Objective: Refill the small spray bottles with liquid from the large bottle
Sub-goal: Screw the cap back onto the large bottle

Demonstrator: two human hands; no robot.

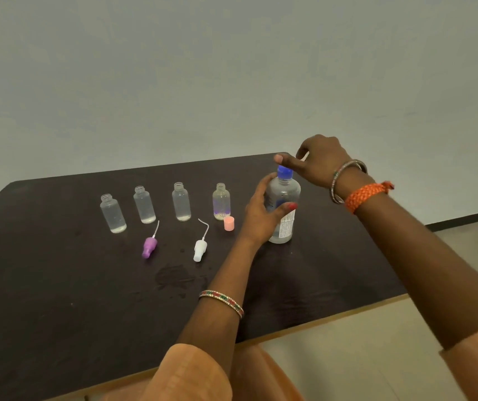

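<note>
The dark table (58, 285) carries everything, with a wet patch (178, 277) near its middle. The large bottle (282, 206) stands upright towards the right, its blue cap (284, 172) on. The left hand (263, 215) wraps its body, thumb across the front; the right hand (318, 160) hangs just over the cap with fingers loosely curved, holding nothing, and whether it touches the cap is hard to tell.

The bottle looks nearly full, so probably heavy, thin-walled and squashy; a mid-body grip seems best, squeezed gently once the cap is off.

Left of it stand four small bottles (181, 202) in a row, open-necked, each showing only a little liquid at the bottom; they look light and easy to tip. In front lie a purple sprayer (149, 248), a white sprayer (200, 250) and a pink cap (229, 223).
</note>
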